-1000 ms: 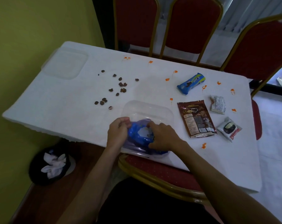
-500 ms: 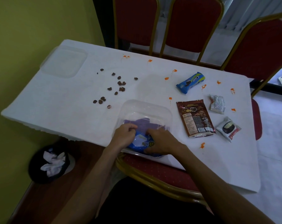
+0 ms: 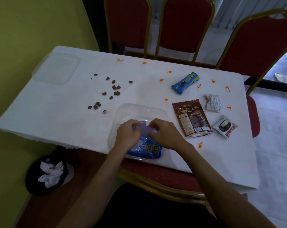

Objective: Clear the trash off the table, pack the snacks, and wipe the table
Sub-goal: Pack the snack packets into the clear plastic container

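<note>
A clear plastic container (image 3: 139,106) sits at the table's near edge. A blue snack packet (image 3: 147,149) lies in its near end, and a purple packet (image 3: 145,130) lies just beyond it. My left hand (image 3: 128,134) and my right hand (image 3: 165,134) reach into the container side by side, fingers curled on the purple packet's two ends. On the white cloth to the right lie a blue biscuit pack (image 3: 185,83), a brown pouch (image 3: 191,118), a crumpled silver wrapper (image 3: 212,102) and a small white packet (image 3: 225,126).
Brown crumbs (image 3: 114,89) are scattered left of centre, and orange stains (image 3: 161,80) dot the cloth. A clear lid (image 3: 57,69) lies at the far left corner. A black bin (image 3: 47,173) with white tissue stands on the floor at left. Red chairs (image 3: 185,25) line the far side.
Both hands have moved off the blue packet and farther into the container, onto the purple packet. The blue packet now lies flat at the container's near end.
</note>
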Tool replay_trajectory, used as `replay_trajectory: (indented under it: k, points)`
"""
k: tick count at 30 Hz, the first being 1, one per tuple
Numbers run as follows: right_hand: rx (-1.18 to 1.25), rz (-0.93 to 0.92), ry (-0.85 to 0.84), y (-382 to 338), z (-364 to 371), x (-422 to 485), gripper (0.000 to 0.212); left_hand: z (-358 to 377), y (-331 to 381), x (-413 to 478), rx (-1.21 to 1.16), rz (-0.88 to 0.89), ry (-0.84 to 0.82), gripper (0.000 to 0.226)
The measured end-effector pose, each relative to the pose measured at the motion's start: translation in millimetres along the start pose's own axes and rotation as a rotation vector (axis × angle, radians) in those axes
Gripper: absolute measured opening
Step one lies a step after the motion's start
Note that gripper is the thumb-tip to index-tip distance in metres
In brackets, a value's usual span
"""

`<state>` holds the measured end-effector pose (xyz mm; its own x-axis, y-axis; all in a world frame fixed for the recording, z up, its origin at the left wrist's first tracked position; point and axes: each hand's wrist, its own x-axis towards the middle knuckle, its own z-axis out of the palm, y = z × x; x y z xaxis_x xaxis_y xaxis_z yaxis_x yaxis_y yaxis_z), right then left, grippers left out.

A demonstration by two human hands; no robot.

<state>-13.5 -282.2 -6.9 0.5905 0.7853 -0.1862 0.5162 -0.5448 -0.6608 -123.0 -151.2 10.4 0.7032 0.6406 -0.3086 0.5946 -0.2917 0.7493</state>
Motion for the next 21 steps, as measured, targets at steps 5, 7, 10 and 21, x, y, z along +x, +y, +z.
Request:
replay_trajectory:
  k: [5,7,10,21]
  points:
    - [0.078,0.059,0.163,11,-29,2,0.024,13,39,11,0.002,0.063,-0.02,0.029]
    - [0.119,0.102,0.228,16,-42,5,0.024,18,57,17,0.021,0.1,-0.045,0.03]
    - [0.169,0.201,0.265,30,-58,14,0.027,22,77,27,0.022,0.155,-0.093,0.03]
    - [0.08,0.38,0.218,80,-96,92,0.047,17,87,71,0.011,0.076,-0.114,0.03]
